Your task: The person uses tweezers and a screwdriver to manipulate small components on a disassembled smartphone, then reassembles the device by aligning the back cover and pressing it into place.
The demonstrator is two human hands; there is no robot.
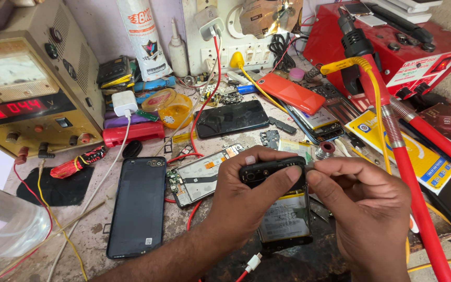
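**benchfly:** Looking down from the head camera, the left hand is pinching the top edge of an opened black smartphone with its back cover off, thumb and fingers closed around the camera end. The right hand is closing on the same end from the other side, fingertips pressed together on something tiny and metallic that I can't make out. The phone is being held just above the cluttered workbench, its silver-labelled battery facing up.

**solderpaws:** Yeah, I'm seeing that too. My guess is it's handling light and stiff but fragile, with the board and battery exposed like that. Gripping by the frame edges, like the left hand is doing, seems the safe spot, keeping off the battery.

**benchfly:** Around it, a glossy black phone back panel is lying to the left, a stripped phone frame with a green circuit board is sitting just behind the hands, and an orange-red phone is resting further back.

**solderpaws:** Also a beige bench power supply with a red digital readout is glowing at far left, and a red hot-air hose is crossing right beside the right hand.
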